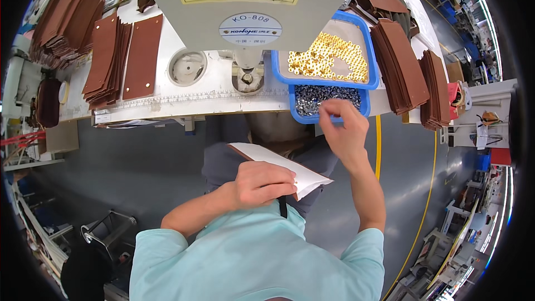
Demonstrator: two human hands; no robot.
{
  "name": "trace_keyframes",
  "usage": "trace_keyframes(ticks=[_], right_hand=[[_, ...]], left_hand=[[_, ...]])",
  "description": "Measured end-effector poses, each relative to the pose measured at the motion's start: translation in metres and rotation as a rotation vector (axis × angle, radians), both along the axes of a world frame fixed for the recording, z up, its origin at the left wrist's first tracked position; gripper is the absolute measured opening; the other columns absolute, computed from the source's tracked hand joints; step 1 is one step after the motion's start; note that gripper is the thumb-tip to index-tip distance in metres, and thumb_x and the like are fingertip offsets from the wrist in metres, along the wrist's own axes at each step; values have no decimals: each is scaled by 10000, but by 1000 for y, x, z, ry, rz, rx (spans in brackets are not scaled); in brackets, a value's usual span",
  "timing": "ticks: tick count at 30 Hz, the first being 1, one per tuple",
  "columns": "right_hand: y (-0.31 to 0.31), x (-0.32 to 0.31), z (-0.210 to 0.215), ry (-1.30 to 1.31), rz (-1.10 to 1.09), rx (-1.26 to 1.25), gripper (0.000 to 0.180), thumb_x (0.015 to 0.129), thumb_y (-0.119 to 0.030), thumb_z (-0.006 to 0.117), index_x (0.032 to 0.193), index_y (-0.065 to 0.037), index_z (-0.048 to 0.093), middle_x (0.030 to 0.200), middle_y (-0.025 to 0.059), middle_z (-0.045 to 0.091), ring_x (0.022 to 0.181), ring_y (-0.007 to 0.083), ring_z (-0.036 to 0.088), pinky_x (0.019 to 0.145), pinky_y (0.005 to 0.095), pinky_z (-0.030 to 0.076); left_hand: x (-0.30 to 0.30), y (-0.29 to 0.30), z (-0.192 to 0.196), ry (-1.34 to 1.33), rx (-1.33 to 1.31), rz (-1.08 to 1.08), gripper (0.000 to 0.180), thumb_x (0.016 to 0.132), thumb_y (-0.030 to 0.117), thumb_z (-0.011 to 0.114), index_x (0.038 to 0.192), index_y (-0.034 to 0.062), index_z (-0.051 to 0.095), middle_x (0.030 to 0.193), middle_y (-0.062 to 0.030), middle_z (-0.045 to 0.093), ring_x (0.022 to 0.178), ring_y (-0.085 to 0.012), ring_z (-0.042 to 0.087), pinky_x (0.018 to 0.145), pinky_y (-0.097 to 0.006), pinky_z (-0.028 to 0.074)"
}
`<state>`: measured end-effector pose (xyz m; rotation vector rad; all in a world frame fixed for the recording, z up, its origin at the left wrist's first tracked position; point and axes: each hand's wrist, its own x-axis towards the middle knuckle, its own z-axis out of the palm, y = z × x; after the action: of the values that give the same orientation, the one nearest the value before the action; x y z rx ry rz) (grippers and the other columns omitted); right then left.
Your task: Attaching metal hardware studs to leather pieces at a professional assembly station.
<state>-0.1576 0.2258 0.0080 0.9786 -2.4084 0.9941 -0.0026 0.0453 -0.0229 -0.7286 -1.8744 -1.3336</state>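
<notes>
My left hand (261, 183) is closed on a flat leather panel (281, 161), held low over my lap. The panel's white side faces up and a brown edge shows; a small gold dot sits near my fingertips. My right hand (346, 131) is raised at the front of a blue tray (305, 120) of small silver metal pieces (317, 96). Its thumb and forefinger are pinched together; whatever is between them is too small to make out. Behind lies a second blue tray (276, 69), full of small gold ring-shaped fittings (329, 56).
A grey press machine (234, 8) stands over the white worktable (214, 97), its small metal die (247, 79) below the head. Stacks of brown leather panels lie at left (103, 58) and right (398, 67). A round metal plate (187, 67) is set into the tabletop.
</notes>
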Motion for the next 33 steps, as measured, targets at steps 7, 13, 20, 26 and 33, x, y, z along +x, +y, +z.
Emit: trace_keyframes(ticks=[7,13,20,26,33], right_hand=[[22,58,39,-1016,333,-149,143,859,-31,789,1000,-9,779,923,67,773,825,109,694,745,258,549],[27,67,37,-1051,411,-117,146,879,-41,778,1024,-42,800,926,84,775,796,156,701,722,277,544],[20,68,43,-995,394,-75,132,869,-3,768,994,-29,801,880,81,783,792,157,733,694,262,557],[23,67,46,-794,439,19,196,838,-16,756,1027,-46,797,902,108,772,772,227,726,696,309,568],[18,69,61,-591,522,1,283,797,-51,802,1076,-26,761,910,99,770,775,244,730,689,331,586]], left_hand=[[-1,1,1,-35,-3,19,294,669,-73,804,923,34,700,898,-78,709,796,-233,748,634,-313,617],[0,3,-2,-127,52,-20,325,635,-99,807,916,27,704,885,-80,705,755,-230,726,642,-324,623],[2,3,-1,-167,58,5,270,705,-43,819,933,39,700,897,-76,702,708,-219,696,583,-313,568],[4,5,1,-251,92,11,265,707,-10,848,920,43,701,890,-69,699,711,-221,695,584,-320,566],[7,4,12,-437,112,41,230,717,25,854,895,87,721,851,-39,709,727,-213,683,580,-320,551]])
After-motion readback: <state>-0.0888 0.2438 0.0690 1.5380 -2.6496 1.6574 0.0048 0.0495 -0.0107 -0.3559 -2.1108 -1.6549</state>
